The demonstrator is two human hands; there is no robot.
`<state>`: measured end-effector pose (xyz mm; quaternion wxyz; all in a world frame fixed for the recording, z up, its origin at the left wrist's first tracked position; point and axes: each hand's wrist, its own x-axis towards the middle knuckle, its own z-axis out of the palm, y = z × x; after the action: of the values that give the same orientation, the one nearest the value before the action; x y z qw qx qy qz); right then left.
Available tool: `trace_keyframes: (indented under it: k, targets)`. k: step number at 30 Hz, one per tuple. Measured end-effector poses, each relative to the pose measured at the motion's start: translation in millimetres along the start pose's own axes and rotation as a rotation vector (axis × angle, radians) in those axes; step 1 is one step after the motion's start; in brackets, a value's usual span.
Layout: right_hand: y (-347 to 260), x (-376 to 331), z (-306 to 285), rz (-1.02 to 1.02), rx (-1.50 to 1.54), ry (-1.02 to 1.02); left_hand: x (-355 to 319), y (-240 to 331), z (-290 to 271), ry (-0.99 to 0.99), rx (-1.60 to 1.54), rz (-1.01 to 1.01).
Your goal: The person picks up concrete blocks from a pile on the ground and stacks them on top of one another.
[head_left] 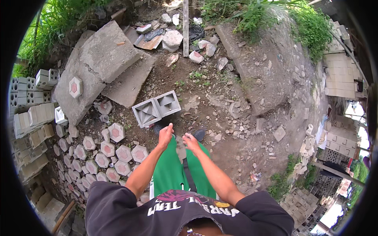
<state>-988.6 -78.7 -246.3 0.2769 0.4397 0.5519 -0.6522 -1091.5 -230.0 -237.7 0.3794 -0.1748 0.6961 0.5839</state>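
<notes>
My left hand (pixel 165 136) is held over my green-trousered left leg, fingers curled in and thumb pointing up. Whatever it might hold is hidden. Close by on the right, my right hand (pixel 191 141) is also curled, its fingertips drawn together over the other leg; I cannot make out anything in it. Just beyond the left hand stand two grey concrete vent blocks, a left one (pixel 138 113) and a right one (pixel 176 103), side by side with triangular openings facing up. Neither hand touches them. Part of a dark shoe (pixel 199 135) shows past my right hand.
Many hexagonal pavers (pixel 117 132) with reddish centres cover the ground at left. Broken concrete slabs (pixel 106 51) lean at the far left, with a sloping slab (pixel 256 74) at right. Stacked hollow blocks (pixel 27 92) line the left edge. A post (pixel 186 27) rises ahead amid rubble.
</notes>
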Motion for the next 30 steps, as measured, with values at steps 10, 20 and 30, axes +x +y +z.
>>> trace_keyframes:
  k: [10,20,30]
  targets:
    - [54.4,-161.1,-111.7,-0.326,0.54,0.297,-110.7,60.9,139.7,-0.402,0.365,0.284]
    - [228.9,-296.5,-225.4,-0.483,0.9,0.709,-223.7,-14.9,320.5,-0.925,0.545,0.244]
    - [374.8,-368.5,-234.1,-0.522,1.464,1.151,-330.7,-94.6,464.7,-1.274,1.005,0.262]
